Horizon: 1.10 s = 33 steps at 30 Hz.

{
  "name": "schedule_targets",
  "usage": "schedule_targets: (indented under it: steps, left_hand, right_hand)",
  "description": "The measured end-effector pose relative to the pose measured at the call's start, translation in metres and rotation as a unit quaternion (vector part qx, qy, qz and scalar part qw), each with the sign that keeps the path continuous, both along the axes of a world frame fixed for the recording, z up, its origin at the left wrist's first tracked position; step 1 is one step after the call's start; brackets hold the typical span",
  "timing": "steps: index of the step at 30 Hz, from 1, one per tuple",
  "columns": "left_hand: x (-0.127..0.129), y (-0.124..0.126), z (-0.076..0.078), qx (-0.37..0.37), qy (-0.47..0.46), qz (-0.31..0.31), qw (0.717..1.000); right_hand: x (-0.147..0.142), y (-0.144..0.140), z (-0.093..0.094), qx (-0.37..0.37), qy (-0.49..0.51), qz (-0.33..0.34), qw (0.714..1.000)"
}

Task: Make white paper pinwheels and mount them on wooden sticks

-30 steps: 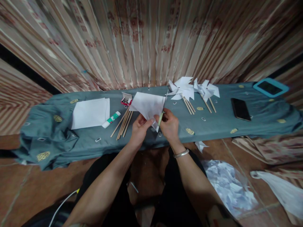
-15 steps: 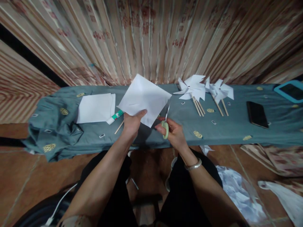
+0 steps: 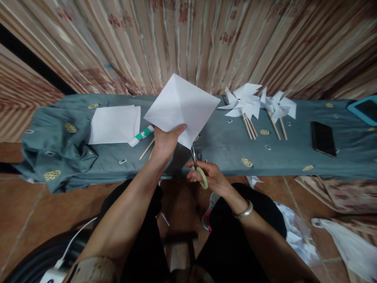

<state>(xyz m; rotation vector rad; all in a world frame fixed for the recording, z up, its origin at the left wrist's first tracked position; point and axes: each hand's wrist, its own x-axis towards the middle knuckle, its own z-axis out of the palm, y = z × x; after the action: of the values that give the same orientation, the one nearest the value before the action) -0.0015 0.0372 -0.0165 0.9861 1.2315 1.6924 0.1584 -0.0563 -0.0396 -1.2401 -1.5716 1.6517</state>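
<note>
My left hand [image 3: 166,141] pinches a square sheet of white paper [image 3: 182,102] near its lower edge, thumb on top. The sheet is held up corner-on, with crease lines running through its middle. In my right hand [image 3: 210,175] is a pair of scissors with pale green handles [image 3: 203,179]. Their blades point up to the sheet's bottom corner; whether the paper lies between them I cannot tell. Left of my left hand lie a green and white glue stick [image 3: 141,136] and thin wooden sticks [image 3: 146,149], partly hidden by my hand.
A stack of white paper [image 3: 113,125] lies left on the cloth-covered bench [image 3: 224,151]. Paper pinwheels on sticks [image 3: 243,101] rest to the right, then a dark phone [image 3: 323,138] and a blue-framed device [image 3: 366,111]. Paper scraps [image 3: 297,236] sit on the floor; a curtain [image 3: 194,47] hangs behind.
The scissors have moved from the sheet's right corner down and left to its bottom corner. The sheet has risen and turned slightly in my left hand.
</note>
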Motion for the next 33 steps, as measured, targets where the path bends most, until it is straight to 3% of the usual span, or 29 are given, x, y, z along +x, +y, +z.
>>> schedule_targets:
  steps: [13, 33]
  left_hand:
    - [-0.002, 0.006, -0.007, -0.018, 0.043, 0.009, 0.999]
    - [0.010, -0.005, -0.003, -0.022, 0.055, -0.020, 0.998]
  right_hand:
    - [0.005, 0.000, 0.006, 0.045, -0.070, 0.007, 0.997]
    - [0.005, 0.005, 0.002, 0.033, -0.039, -0.019, 0.999]
